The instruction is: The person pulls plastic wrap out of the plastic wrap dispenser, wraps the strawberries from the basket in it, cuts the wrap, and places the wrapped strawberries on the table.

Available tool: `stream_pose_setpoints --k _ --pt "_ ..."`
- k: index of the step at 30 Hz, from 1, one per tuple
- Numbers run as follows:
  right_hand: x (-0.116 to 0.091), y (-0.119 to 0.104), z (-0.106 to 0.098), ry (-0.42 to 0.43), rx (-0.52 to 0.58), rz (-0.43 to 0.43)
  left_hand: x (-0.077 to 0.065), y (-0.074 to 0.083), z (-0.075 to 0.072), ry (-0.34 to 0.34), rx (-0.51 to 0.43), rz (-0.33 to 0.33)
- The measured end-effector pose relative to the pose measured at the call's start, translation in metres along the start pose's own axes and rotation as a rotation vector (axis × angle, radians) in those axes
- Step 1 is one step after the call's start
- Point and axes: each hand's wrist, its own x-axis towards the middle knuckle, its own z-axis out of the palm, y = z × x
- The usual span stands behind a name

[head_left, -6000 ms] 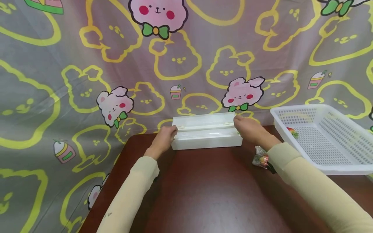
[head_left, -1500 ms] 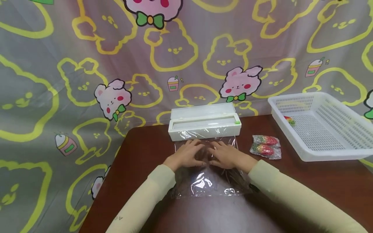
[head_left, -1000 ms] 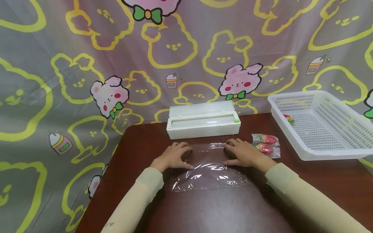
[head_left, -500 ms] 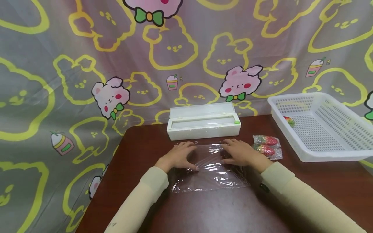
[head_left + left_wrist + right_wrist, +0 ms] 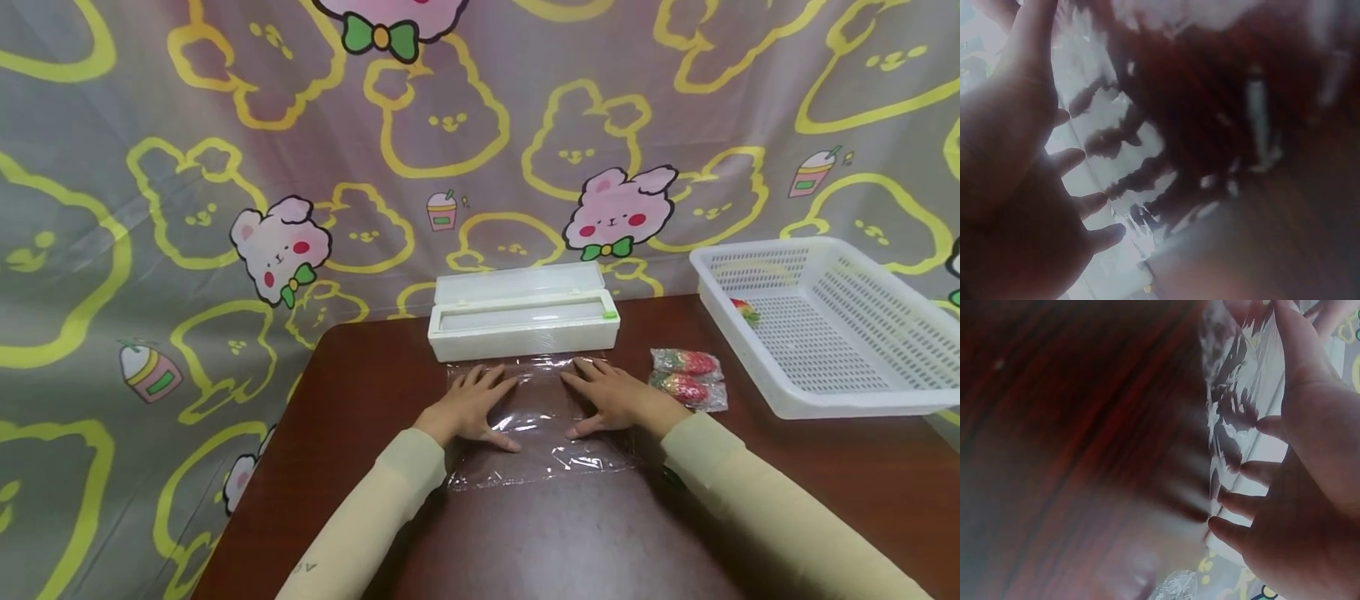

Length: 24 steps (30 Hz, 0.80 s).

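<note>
Clear, thin, glossy plastic film sheet [image 5: 536, 425] flat, both hands wide: creasing looked like top risk

OK, film lay on the dark red-brown wood-look table [image 5: 592, 542], just in front of the long white rectangular plastic box [image 5: 525, 340] w/ its lid tipped back. L hand [image 5: 472, 408] was spread wide over the film's left part, R hand [image 5: 611, 398] spread wide over its right, fingers fanned, thumbs pointing inward, neither gripping a thing. Far edge ran up to the box front; couldn't tell if it was joined there.

Trouble spots, quick: glare streaks hinted at wrinkles btwn the hands, so an uneven push, one palm quicker than the other, could've bunched it up. Static might've stuck film to fingertips, so a fast lift could've folded an edge over, prob. the near one, which looked a bit ruffled. If joined at the box, a hard tug could've dragged the box along or torn the sheet skew, imo.

R side needed watching too: two red-and-green strawberry-shaped pieces in crinkly clear wrap [image 5: 688, 385] lay near the R wrist, so a wide sweep of that arm could've knocked 'em. White perforated plastic basket [image 5: 832, 402] sat farther right, well apart from the film: low risk. L-wrist view was blurry, so fingertip pressure = hard to call.
</note>
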Motion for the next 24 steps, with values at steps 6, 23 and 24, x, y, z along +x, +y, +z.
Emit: stream_pose_setpoints --k 6,23,24 --pt "-0.008 0.002 -0.003 0.013 -0.033 0.012 -0.002 -0.001 0.003 0.007 0.012 0.005" --pt "-0.04 -0.006 -0.061 0.093 -0.13 -0.033 -0.005 -0.007 0.006 -0.024 0.028 -0.01" --pt "-0.046 -0.008 -0.076 0.122 -0.127 -0.029 -0.005 -0.006 0.006 -0.025 0.029 -0.004"
